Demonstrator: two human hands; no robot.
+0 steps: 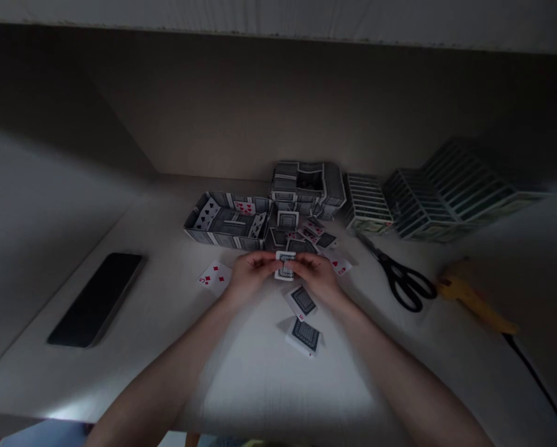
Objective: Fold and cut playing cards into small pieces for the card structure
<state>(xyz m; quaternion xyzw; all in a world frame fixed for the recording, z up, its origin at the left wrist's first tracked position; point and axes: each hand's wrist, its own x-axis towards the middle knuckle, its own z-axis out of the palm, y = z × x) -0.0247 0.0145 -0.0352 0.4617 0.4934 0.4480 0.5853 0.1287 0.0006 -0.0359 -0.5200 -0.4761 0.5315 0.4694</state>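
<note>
Between both hands I hold a small patterned-back playing card (285,271) above the white surface. My left hand (253,271) pinches its left edge and my right hand (316,273) its right edge, thumbs on the near face. Close in front of my fingers lies a loose pile of cards (301,246), some face up with red pips. Nearer to me are a folded-looking card (302,301) and a small stack of cards (305,336). Beside my left hand a five of diamonds (214,277) lies face up. A red-pip card (339,263) shows past my right hand.
Behind stand an open box made of cards (229,239) and a taller card-built box (285,186) with an opening. To the right are striped card structures (369,202), black-handled scissors (402,282) and a yellow glue gun (476,301) with a cord. A phone (96,301) lies left. A shelf edge (278,31) hangs overhead.
</note>
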